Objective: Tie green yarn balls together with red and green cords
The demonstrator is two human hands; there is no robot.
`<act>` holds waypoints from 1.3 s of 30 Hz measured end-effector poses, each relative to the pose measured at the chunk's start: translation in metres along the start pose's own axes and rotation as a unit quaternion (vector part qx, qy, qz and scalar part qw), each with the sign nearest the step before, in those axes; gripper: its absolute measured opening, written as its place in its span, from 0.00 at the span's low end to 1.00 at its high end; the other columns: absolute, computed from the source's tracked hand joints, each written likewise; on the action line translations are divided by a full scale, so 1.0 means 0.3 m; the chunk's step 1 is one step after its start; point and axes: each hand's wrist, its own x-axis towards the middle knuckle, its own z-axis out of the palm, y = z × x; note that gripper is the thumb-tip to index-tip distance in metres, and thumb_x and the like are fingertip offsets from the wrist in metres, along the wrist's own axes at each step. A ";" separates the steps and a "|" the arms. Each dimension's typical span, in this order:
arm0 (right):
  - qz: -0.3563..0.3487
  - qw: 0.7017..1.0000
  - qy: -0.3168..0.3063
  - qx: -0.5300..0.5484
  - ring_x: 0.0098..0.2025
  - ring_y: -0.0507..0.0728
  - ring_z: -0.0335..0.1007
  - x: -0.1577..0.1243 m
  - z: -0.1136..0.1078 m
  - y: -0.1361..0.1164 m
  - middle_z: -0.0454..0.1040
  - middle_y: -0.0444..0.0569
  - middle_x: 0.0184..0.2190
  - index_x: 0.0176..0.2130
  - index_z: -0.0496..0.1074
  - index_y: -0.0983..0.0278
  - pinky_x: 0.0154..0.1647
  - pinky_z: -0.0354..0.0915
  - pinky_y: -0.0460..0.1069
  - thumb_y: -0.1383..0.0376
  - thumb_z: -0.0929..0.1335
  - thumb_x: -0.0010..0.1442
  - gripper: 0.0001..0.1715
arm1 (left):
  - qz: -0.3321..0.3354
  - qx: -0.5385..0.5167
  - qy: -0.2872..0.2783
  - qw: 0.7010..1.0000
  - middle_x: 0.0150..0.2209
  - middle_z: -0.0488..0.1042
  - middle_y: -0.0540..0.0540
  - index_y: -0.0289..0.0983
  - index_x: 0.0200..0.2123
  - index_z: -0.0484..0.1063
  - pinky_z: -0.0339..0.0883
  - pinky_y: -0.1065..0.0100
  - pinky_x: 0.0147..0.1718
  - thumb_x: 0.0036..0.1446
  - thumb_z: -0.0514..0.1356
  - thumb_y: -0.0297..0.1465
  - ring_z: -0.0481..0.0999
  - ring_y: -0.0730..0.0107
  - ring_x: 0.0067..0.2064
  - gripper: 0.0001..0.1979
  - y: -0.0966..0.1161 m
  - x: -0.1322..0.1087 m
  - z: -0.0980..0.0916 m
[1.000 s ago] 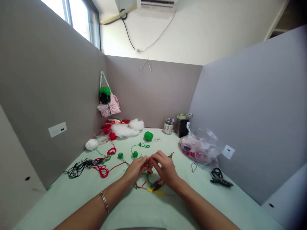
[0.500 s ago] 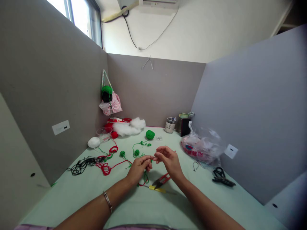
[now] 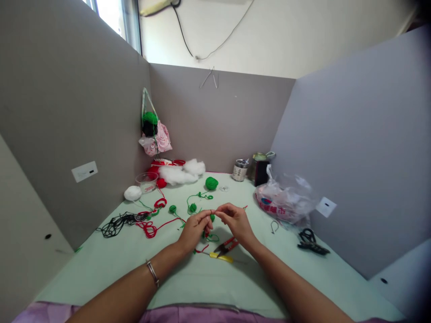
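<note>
Head view: your left hand (image 3: 194, 231) and right hand (image 3: 236, 222) both pinch a yarn strand (image 3: 213, 211) taut between closed fingertips for control (thread snips (image 3: 226, 245) lie just beside), mid-desk (image 3: 208, 287).

Two hands (image 3: 193, 231) (image 3: 237, 221), one bracelet (image 3: 153, 273), one glass bowl (image 3: 147, 181), one snips (image 3: 225, 247) and one black scissors (image 3: 308, 236).

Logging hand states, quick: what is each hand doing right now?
Left hand: closed, fingertips pinching a thin yarn strand.
Right hand: closed, pinching the same yarn strand from the other side.
</note>
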 end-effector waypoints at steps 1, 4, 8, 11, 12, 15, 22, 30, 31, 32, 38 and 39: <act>-0.005 1.000 -0.003 -0.014 0.24 0.51 0.63 0.000 -0.003 0.000 0.73 0.45 0.24 0.30 0.75 0.65 0.27 0.61 0.47 0.58 0.73 0.52 0.11 | -0.002 -0.001 -0.001 1.000 0.26 0.71 0.48 0.31 0.49 0.75 0.64 0.69 0.32 0.59 0.56 0.37 0.69 0.72 0.27 0.20 0.000 0.002 -0.002; -0.008 1.000 -0.001 -0.024 0.25 0.52 0.66 -0.001 -0.012 -0.007 0.73 0.45 0.23 0.30 0.75 0.65 0.29 0.63 0.47 0.59 0.72 0.53 0.10 | -0.009 -0.011 -0.006 1.000 0.26 0.71 0.49 0.30 0.50 0.75 0.64 0.69 0.32 0.59 0.55 0.37 0.69 0.73 0.28 0.21 -0.001 0.006 -0.007; 0.012 1.000 0.000 0.025 0.26 0.53 0.69 -0.001 -0.014 -0.015 0.74 0.46 0.23 0.31 0.76 0.65 0.31 0.66 0.48 0.59 0.72 0.52 0.11 | -0.019 -0.022 -0.019 0.999 0.26 0.71 0.49 0.31 0.51 0.74 0.64 0.69 0.31 0.59 0.55 0.38 0.68 0.73 0.27 0.21 -0.009 0.006 -0.008; -0.007 1.000 0.000 -0.001 0.27 0.54 0.70 -0.003 -0.013 -0.003 0.76 0.47 0.25 0.33 0.76 0.65 0.31 0.67 0.48 0.59 0.71 0.54 0.10 | -0.016 -0.016 -0.041 0.999 0.27 0.71 0.48 0.32 0.51 0.74 0.64 0.68 0.32 0.59 0.56 0.37 0.69 0.72 0.28 0.21 -0.015 0.004 -0.004; -0.022 1.000 -0.002 -0.022 0.27 0.53 0.70 -0.004 -0.014 0.003 0.76 0.47 0.26 0.33 0.75 0.64 0.31 0.67 0.48 0.59 0.71 0.55 0.10 | -0.017 -0.014 -0.042 0.999 0.27 0.71 0.48 0.32 0.51 0.75 0.65 0.68 0.33 0.59 0.56 0.37 0.69 0.72 0.28 0.21 -0.015 0.003 -0.002; -0.053 0.994 -0.019 -0.092 0.26 0.53 0.70 -0.006 -0.021 0.022 0.75 0.46 0.26 0.34 0.74 0.62 0.30 0.66 0.47 0.60 0.69 0.58 0.08 | -0.018 -0.008 -0.030 0.999 0.26 0.71 0.48 0.32 0.51 0.75 0.64 0.68 0.33 0.59 0.56 0.37 0.68 0.72 0.28 0.21 -0.010 -0.001 -0.001; -0.013 0.993 -0.056 -0.098 0.23 0.51 0.68 -0.011 -0.031 0.014 0.73 0.43 0.23 0.33 0.71 0.62 0.27 0.65 0.45 0.61 0.64 0.62 0.09 | 0.011 0.079 -0.020 0.997 0.27 0.70 0.49 0.35 0.55 0.73 0.63 0.69 0.34 0.61 0.53 0.35 0.68 0.70 0.30 0.22 0.011 -0.009 -0.009; -0.048 0.980 -0.083 -0.173 0.21 0.50 0.62 -0.037 -0.013 -0.021 0.70 0.41 0.19 0.44 0.76 0.61 0.24 0.59 0.44 0.60 0.63 0.64 0.15 | 0.064 0.157 -0.032 0.985 0.28 0.70 0.49 0.38 0.49 0.76 0.62 0.69 0.36 0.64 0.50 0.34 0.68 0.69 0.32 0.18 0.007 -0.014 -0.017; -0.050 0.980 -0.082 -0.175 0.21 0.50 0.62 -0.037 -0.013 -0.020 0.70 0.41 0.19 0.44 0.76 0.61 0.24 0.59 0.44 0.60 0.63 0.64 0.15 | 0.064 0.159 -0.029 0.985 0.28 0.70 0.49 0.38 0.46 0.77 0.61 0.69 0.36 0.64 0.50 0.35 0.67 0.69 0.32 0.17 0.004 -0.014 -0.017; -0.050 0.980 -0.082 -0.174 0.21 0.50 0.62 -0.037 -0.014 -0.018 0.70 0.41 0.19 0.44 0.76 0.61 0.24 0.59 0.44 0.60 0.63 0.64 0.15 | 0.064 0.161 -0.028 0.985 0.28 0.70 0.48 0.38 0.44 0.78 0.61 0.69 0.36 0.64 0.50 0.35 0.67 0.69 0.32 0.17 0.002 -0.015 -0.017; -0.056 0.982 -0.089 -0.159 0.21 0.50 0.62 -0.037 -0.014 -0.013 0.69 0.41 0.19 0.39 0.74 0.61 0.24 0.59 0.44 0.60 0.63 0.64 0.13 | 0.065 0.160 -0.029 0.985 0.29 0.70 0.49 0.39 0.49 0.76 0.61 0.69 0.36 0.64 0.50 0.36 0.67 0.68 0.32 0.18 -0.002 -0.015 -0.015; -0.057 0.982 -0.089 -0.157 0.21 0.50 0.62 -0.038 -0.013 -0.013 0.69 0.41 0.19 0.38 0.74 0.61 0.24 0.59 0.44 0.60 0.63 0.64 0.13 | 0.066 0.158 -0.030 0.985 0.29 0.70 0.49 0.39 0.50 0.75 0.61 0.69 0.37 0.64 0.50 0.36 0.67 0.68 0.32 0.18 -0.002 -0.015 -0.015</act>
